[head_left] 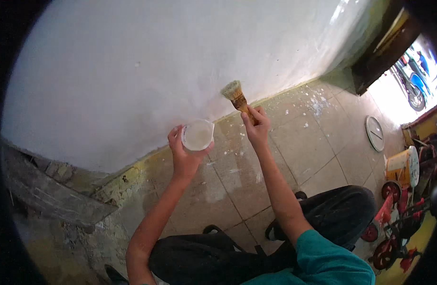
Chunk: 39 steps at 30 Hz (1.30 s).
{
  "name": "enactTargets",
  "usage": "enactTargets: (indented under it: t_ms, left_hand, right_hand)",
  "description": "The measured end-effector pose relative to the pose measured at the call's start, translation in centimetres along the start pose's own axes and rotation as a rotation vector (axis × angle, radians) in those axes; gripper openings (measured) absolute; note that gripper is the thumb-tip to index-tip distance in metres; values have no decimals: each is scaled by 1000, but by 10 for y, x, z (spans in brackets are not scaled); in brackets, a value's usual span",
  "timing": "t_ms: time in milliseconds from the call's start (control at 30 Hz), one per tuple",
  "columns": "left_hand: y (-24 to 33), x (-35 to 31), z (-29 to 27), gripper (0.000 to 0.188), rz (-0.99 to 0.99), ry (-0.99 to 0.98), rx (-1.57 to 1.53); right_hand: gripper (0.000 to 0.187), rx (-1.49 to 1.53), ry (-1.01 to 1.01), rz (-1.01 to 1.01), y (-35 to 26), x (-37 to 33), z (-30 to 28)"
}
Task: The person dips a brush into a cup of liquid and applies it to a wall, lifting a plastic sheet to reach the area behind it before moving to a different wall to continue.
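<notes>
My left hand (186,159) is closed around a small whitish plastic cup (198,135), whose round opening faces up toward me. What the cup holds is pale and hard to make out. In my right hand (258,128) is a paintbrush (237,96), gripped by its wooden handle with the pale bristles pointing up and to the left. Both the cup and the brush are held in front of a white wall (133,76), the bristles apart from the cup. Whether the bristles touch the wall cannot be told.
White spots and smears mark the tiled floor (318,142). To the right lie a round white lid (374,134), a yellow and white bucket (403,167) and a red wheeled thing (389,213). A grey slab (57,190) stands at left; a doorway with a motorbike (415,88) is far right.
</notes>
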<state>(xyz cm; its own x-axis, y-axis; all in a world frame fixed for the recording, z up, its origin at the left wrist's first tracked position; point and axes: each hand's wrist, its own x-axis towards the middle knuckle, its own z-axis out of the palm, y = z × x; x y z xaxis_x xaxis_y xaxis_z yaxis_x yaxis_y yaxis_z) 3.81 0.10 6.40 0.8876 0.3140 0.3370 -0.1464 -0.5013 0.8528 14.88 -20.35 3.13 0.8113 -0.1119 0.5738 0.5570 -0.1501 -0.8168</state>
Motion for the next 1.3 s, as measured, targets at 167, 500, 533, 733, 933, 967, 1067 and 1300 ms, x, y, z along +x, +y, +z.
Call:
enactTargets:
  t_ms: [167, 500, 533, 733, 933, 967, 1067, 1300]
  left_hand:
    - [-20, -5, -2, 82, 24, 1, -138]
    - [-17, 3, -11, 86, 4, 55, 8]
    - [-16, 4, -8, 86, -35, 36, -23]
    - [-10, -1, -22, 83, -77, 65, 2]
    - [21, 14, -47, 80, -127, 91, 112]
    - [30, 17, -47, 80, -142, 104, 28]
    - [74, 24, -40, 76, -202, 95, 166]
    - [153, 18, -7, 75, -361, 145, -133]
  right_hand:
    - [30, -68, 2, 24, 16, 0, -9]
    - [31, -140, -221, 811, 118, -54, -21]
    - [30, -312, -301, 823, 129, -46, -24]
    - [35, -462, -212, 630, 93, -10, 2]
    - [42, 102, -44, 565, 39, 19, -7]
    - [43, 212, -43, 566, 34, 23, -13]
    - [38, 23, -51, 496, 66, 1, -10]
    - [32, -386, -237, 1015, 117, -18, -24]
